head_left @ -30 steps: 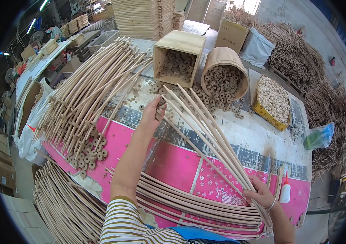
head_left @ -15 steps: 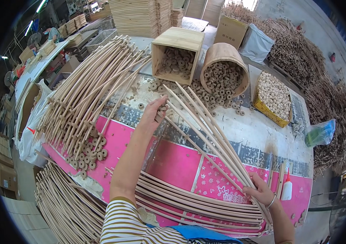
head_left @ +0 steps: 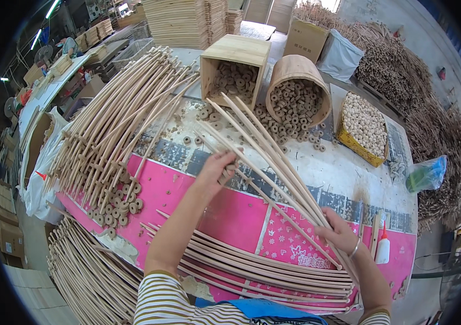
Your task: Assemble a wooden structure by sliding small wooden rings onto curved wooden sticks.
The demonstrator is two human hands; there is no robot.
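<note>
My right hand is closed around a bundle of long wooden rods, which fan out toward the far side of the table. One rod lies lower than the others and has a small round knob at its near end. My left hand is closed around small wooden rings at that rod; its fingers partly hide them. Beyond it, more brown rings spill from a round wooden tub and a square wooden box.
Finished-looking rods with rings are piled at the left. Plain rods lie along the near edge. A yellow basket of pale balls, a glue bottle and a green-blue plastic bag are at the right.
My left hand has moved nearer and slightly right along the lower rod, with the rings. The bundle's far ends have shifted left, and my right hand has risen slightly.
</note>
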